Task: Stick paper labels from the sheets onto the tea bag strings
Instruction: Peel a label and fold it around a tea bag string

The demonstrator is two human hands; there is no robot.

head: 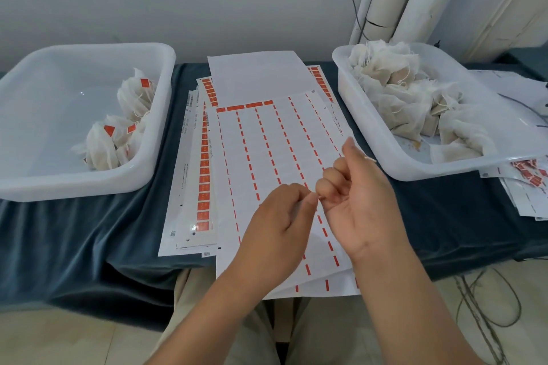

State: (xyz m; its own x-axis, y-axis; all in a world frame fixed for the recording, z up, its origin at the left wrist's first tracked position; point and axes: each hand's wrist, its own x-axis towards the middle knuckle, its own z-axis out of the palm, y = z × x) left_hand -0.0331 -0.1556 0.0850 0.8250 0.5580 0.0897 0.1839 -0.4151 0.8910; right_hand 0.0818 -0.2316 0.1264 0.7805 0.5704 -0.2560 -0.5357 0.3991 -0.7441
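Where your hands meet over the label sheet (267,142) | left hand (278,225): fingertips pinched, contents unclear | right hand (361,201): fingers curled round string (370,159), end poking out right.

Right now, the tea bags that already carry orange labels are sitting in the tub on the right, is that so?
Not quite: the side is wrong. The tea bags with orange labels are sitting in the left tub. The right tub holds a pile of bags on which no labels show. The head view shows this.
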